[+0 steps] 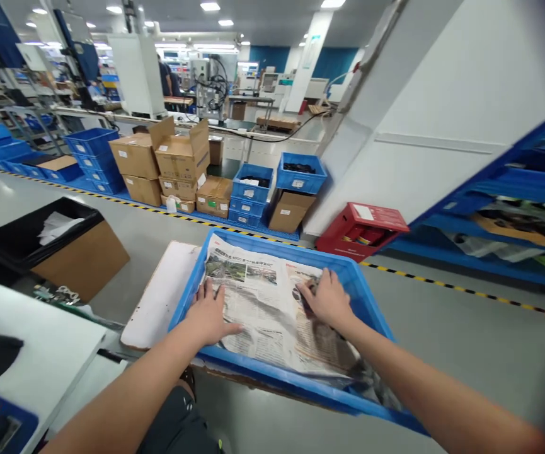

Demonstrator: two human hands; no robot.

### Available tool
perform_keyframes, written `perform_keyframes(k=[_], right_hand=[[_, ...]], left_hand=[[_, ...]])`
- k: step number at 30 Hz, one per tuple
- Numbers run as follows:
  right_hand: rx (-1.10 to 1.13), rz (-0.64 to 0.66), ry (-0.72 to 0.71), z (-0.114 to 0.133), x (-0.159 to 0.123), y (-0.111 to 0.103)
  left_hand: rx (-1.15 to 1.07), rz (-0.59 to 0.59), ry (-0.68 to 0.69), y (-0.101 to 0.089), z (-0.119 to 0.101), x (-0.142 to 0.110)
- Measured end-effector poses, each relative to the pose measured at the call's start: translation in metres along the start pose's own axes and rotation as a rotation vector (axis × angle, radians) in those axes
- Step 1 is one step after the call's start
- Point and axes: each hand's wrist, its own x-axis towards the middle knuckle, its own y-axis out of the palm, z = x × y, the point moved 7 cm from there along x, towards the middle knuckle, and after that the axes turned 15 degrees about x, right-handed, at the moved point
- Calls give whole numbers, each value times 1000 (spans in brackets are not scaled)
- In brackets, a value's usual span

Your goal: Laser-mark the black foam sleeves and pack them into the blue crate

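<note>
A blue plastic crate (371, 302) sits right in front of me, lined with a sheet of newspaper (263, 296). My left hand (208, 313) lies flat on the left part of the paper, fingers spread and thumb out. My right hand (325, 297) presses on the right part of the paper, fingers bent down onto it; something dark shows under its fingertips, too small to name.
A white board (159, 296) lies left of the crate. A white table (31, 353) is at the lower left. A cardboard bin with a black liner (64, 246) stands on the floor. Stacked boxes (172, 164), blue crates (253, 189) and a red crate (361, 230) line the far side.
</note>
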Motion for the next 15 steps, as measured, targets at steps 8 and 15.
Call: perform_keyframes(k=[8,15], right_hand=[[-325,460,-734,159,-20,119],[-288,470,-863,173,-14,178]], left_hand=[[-5,44,27,8,3,4],[-207,-61,88,13,-1,-14]])
